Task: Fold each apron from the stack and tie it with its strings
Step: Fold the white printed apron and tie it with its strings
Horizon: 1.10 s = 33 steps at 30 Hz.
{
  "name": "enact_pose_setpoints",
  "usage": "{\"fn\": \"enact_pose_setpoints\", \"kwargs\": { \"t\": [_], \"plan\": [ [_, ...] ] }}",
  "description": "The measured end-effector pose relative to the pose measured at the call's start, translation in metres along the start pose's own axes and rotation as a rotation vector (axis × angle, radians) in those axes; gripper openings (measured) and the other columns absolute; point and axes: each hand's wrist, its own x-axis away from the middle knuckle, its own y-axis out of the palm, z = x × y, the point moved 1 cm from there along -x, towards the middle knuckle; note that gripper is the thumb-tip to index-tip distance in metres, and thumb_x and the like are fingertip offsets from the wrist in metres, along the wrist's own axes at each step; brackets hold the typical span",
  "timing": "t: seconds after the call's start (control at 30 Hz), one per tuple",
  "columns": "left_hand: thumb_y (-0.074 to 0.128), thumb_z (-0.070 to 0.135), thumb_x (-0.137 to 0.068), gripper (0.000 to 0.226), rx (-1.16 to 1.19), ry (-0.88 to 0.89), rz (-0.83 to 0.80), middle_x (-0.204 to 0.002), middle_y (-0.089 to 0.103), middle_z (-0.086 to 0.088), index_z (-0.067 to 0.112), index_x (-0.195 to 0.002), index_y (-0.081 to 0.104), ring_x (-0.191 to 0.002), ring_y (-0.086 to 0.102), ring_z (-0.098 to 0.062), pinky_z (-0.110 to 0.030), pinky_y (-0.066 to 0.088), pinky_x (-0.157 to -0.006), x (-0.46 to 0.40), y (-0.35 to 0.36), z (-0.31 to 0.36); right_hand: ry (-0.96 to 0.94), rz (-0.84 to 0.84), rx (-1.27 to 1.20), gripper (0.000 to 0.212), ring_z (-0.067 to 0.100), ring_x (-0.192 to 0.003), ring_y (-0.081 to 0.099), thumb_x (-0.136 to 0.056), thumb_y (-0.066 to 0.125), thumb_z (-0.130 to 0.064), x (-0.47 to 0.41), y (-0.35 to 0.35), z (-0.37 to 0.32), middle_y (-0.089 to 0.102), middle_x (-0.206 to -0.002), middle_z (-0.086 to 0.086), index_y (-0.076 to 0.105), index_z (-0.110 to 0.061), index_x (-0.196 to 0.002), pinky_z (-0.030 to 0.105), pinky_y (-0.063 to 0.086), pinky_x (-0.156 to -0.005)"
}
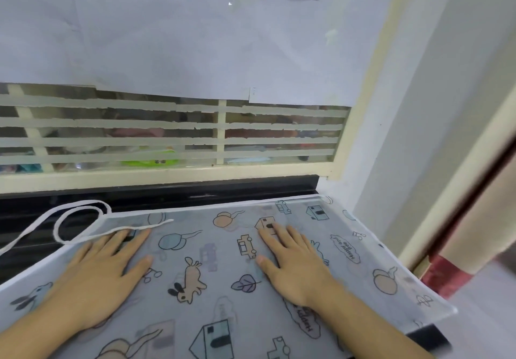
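Dark counter [167,199] under window: apron [212,247] spread flat beneath left hand [103,272] and right hand [293,263], both grips wide, palms pressing

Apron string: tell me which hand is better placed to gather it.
Probably the left hand: its fingertips touch the white string looping off the apron. The right hand lies flat away from it.

Pale grey apron [223,275] with cartoon rabbits, houses, cars; white string [75,213]; black table [167,196].

Your left hand [104,270] and right hand [293,261] are bare, forearms uncovered to the frame's edge; no rings, watch or sleeves show
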Motion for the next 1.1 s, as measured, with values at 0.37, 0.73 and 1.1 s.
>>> {"fn": "enact_pose_setpoints", "kwargs": {
  "t": [0.37, 0.73, 1.1],
  "plan": [
    [-0.019, 0.097, -0.067, 0.096, 0.054, 0.036, 0.048, -0.174, 0.012, 0.013, 0.065, -0.154, 0.007, -0.161, 0.007, -0.012, -0.037, -0.002, -0.129, -0.004, 0.009, -0.011, 0.118, 0.043, 0.059, 0.071, 0.019, -0.16, -0.019, -0.102, 0.015, -0.071, 0.017, -0.005, 0.016, -0.017, -0.173, -0.009, -0.007, -0.044, -0.164, 0.042, -0.009, -0.13],
    [-0.009, 0.099, -0.07, 0.092, 0.083, 0.076, 0.014, -0.172, 0.01, 0.016, 0.065, -0.153, 0.011, -0.16, 0.005, -0.009, -0.036, -0.001, -0.13, 0.003, 0.006, -0.01, 0.093, 0.151, 0.131, 0.065, 0.02, -0.159, 0.017, -0.104, 0.03, -0.06, 0.051, -0.011, 0.018, 0.025, -0.172, -0.005, 0.026, -0.036, -0.164, 0.04, 0.018, -0.129],
    [-0.015, 0.087, -0.074, 0.082, 0.002, 0.051, -0.045, -0.173, -0.007, 0.015, 0.063, -0.153, -0.01, -0.161, -0.008, -0.011, -0.039, -0.006, -0.13, 0.024, -0.01, 0.014, 0.108, 0.028, 0.126, 0.065, 0.014, -0.157, -0.027, -0.102, 0.006, -0.071, 0.065, 0.003, 0.018, -0.021, -0.172, -0.012, -0.018, -0.052, -0.159, 0.045, -0.015, -0.128]
  ]
}}
